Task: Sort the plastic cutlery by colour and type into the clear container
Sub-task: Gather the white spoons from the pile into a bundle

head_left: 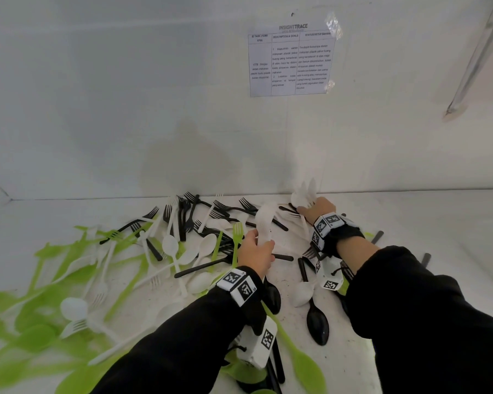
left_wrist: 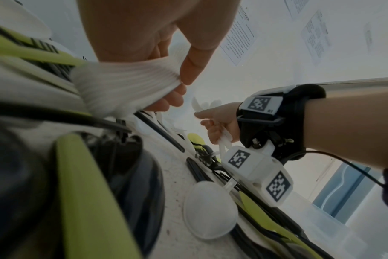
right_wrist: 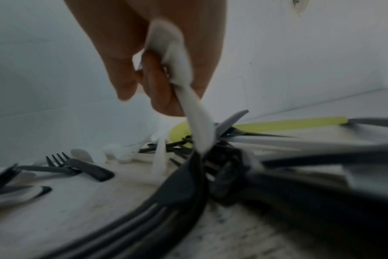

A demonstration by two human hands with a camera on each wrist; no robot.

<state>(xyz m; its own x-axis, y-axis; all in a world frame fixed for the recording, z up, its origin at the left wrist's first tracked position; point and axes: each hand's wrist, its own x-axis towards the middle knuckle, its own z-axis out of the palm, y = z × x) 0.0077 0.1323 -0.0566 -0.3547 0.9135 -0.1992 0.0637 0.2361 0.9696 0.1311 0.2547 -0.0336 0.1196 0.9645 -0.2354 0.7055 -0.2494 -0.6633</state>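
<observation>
White walls (head_left: 125, 95) close in a pale tabletop (head_left: 410, 223) strewn with loose plastic cutlery, with a printed sheet (head_left: 292, 59) taped up behind it.

Farthest left, green spoons (head_left: 34, 322) and white forks (head_left: 77, 325) lie in a blurred spread. Toward the middle sits a tangle of black forks (head_left: 182, 214) and white spoons (head_left: 171, 245), handles pointing every way.

Just right of that tangle, the left hand (head_left: 255, 253) is curled round a bundle of white pieces (head_left: 264, 220), which stands up and away from the palm; the left wrist view shows the fingers (left_wrist: 173, 99) and thumb clamping many stacked white handles (left_wrist: 126, 87). Which type they are I cannot tell.

Farther right and nearer the back wall, the right hand (head_left: 316, 209) grips a smaller fan of white spoons (head_left: 303, 194), bowls up against the wall, handles running down through the fist. The right wrist view shows the thumb and fingers (right_wrist: 159, 78) pinching a white handle (right_wrist: 188, 105) whose lower end hangs down just over a heap of black forks (right_wrist: 210, 163).

Both bundles stand roughly upright, and the right one lies up and to the right of the left, with a short stretch of table between them. No clear container can be made out for certain in any view, so which hand is nearer it cannot be judged. Likely next is merging the two white bundles or gathering more; much unsorted cutlery remains.
</observation>
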